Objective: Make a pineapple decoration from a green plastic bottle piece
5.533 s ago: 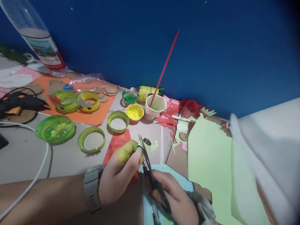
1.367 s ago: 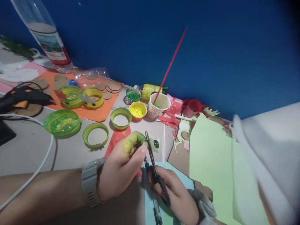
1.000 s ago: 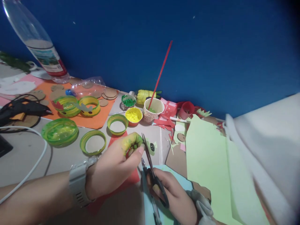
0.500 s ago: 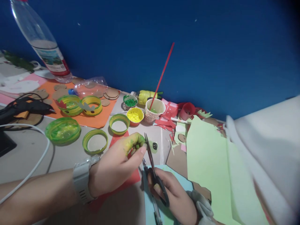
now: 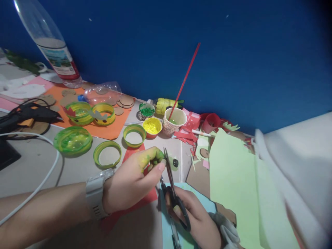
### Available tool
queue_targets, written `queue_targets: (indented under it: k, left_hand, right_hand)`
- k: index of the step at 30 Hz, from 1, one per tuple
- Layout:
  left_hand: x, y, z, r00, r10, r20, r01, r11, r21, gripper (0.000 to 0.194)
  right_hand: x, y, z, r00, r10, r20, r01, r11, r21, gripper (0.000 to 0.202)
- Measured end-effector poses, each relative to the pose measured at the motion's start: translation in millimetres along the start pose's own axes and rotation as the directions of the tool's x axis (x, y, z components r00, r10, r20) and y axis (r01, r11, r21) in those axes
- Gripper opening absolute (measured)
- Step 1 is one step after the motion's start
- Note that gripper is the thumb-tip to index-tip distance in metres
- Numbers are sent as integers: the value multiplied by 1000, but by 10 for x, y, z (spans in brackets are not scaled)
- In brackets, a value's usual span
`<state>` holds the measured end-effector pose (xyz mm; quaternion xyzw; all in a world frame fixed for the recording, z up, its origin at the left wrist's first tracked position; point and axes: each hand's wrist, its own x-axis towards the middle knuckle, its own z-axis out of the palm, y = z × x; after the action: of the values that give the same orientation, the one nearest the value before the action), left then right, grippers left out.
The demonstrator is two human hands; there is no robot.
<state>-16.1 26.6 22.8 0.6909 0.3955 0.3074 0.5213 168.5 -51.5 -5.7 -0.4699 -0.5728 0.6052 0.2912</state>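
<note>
My left hand (image 5: 141,178), stained yellow and green and wearing a grey watch (image 5: 96,195), is pinched closed near the scissor tips; whatever lies between its fingertips is too small to make out. The fingers of my right hand (image 5: 195,216) wrap round the black handles of the scissors (image 5: 171,188), whose blades point up beside my left thumb. Under the scissors a pen (image 5: 174,232) lies on light blue paper (image 5: 186,238). Just beyond the blades is a small green piece with a black mark (image 5: 175,163).
Green-yellow rings (image 5: 107,154), a green bottle base (image 5: 73,141), paint cups (image 5: 152,128) and a paper cup (image 5: 174,121) with a red stick stand beyond my hands. A glue gun (image 5: 33,116) and white cable lie left, green paper (image 5: 233,183) right.
The whole view has shifted slightly, so the table items appear a little further right. Both hands keep nearly the same pose, with the scissors still at my left fingertips.
</note>
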Motion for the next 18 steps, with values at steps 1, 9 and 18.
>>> queue_targets:
  k: [1, 9, 18]
  left_hand:
    - [2, -5, -4, 1000, 7, 7, -7, 1000, 0, 23]
    - [-22, 4, -14, 999, 41, -1, -41, 999, -28, 18]
    - [5, -26, -37, 987, 157, -36, -160, 983, -85, 17]
  right_hand:
    - [-2, 4, 1, 1000, 3, -2, -3, 1000, -4, 47]
    - [-25, 14, 32, 997, 59, -46, -62, 996, -58, 47]
    - [8, 47, 95, 988, 66, -139, -64, 998, 20, 48]
